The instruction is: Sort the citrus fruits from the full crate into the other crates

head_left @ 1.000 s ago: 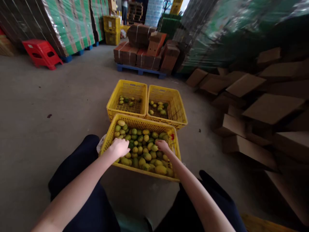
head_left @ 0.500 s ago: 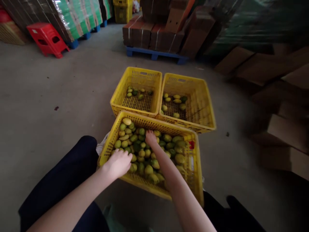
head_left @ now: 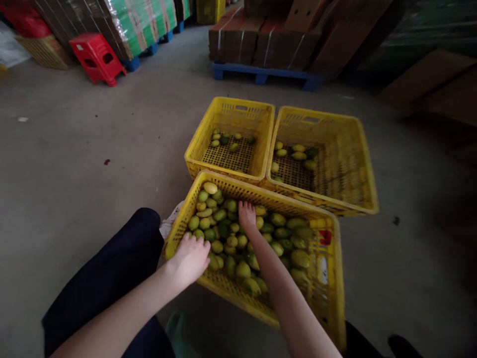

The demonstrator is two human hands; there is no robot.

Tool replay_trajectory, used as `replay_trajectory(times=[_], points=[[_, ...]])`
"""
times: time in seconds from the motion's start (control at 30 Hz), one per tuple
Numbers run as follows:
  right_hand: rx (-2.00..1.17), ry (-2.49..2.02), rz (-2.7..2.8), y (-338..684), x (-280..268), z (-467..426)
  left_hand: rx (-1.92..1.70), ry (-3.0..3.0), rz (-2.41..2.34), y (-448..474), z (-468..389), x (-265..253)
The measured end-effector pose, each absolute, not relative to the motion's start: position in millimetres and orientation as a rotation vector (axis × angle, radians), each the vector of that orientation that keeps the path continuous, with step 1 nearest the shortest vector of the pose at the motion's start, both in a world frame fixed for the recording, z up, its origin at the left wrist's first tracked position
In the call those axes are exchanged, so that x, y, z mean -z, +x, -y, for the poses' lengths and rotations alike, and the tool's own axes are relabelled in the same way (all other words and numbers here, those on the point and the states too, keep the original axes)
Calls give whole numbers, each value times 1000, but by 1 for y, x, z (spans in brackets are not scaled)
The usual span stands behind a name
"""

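1. My left hand (head_left: 192,258) sits at the near-left corner of the near crate (head_left: 337,278), fingers curled down over the green-yellow fruit (head_left: 242,243) heaped there. I cannot tell whether they close on one or only rest on top.
2. My right hand (head_left: 246,215) lies far across the heap, close to the crate's far rim, fingers bent onto the fruit. Whether it grips one is hidden from me too.
3. Change over the last second: the right hand was at the heap's right side, then crossed toward the far middle and has settled there. The left drifted back to the near corner. The view also tipped down and swung, so the crates sit larger in frame.
4. My reading: both hands are still picking through the heap; nothing has been lifted clear.
5. Beyond the near crate, side by side: the far left crate (head_left: 196,149) with a few small fruit, and the far right crate (head_left: 367,164) with a few larger ones.
6. Writing: none legible. A red tag (head_left: 325,237) on the near crate's right inner wall is too blurred to read. The wrapped green cartons (head_left: 143,22) behind the red stool (head_left: 97,57) show no readable print.
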State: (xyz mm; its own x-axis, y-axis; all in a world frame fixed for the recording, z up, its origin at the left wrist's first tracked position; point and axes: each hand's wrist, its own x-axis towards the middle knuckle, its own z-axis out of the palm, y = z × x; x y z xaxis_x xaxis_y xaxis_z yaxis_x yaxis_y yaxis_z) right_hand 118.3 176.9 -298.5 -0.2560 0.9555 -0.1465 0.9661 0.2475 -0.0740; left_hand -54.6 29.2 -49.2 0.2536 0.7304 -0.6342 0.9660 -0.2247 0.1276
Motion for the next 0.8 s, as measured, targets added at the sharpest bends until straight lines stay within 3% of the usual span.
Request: replay_trajectory(times=[0.37,0.6,0.8], points=[[460,1909,-2545,126,291,-167,625,2034,-1502,-50,-31,43],[979,1891,-2676,137,258,-130,618,2048,-1503,-52,-28,40],[1519,2309,-2473,166,194,-105,511,2162,-1500,-51,-26,16]])
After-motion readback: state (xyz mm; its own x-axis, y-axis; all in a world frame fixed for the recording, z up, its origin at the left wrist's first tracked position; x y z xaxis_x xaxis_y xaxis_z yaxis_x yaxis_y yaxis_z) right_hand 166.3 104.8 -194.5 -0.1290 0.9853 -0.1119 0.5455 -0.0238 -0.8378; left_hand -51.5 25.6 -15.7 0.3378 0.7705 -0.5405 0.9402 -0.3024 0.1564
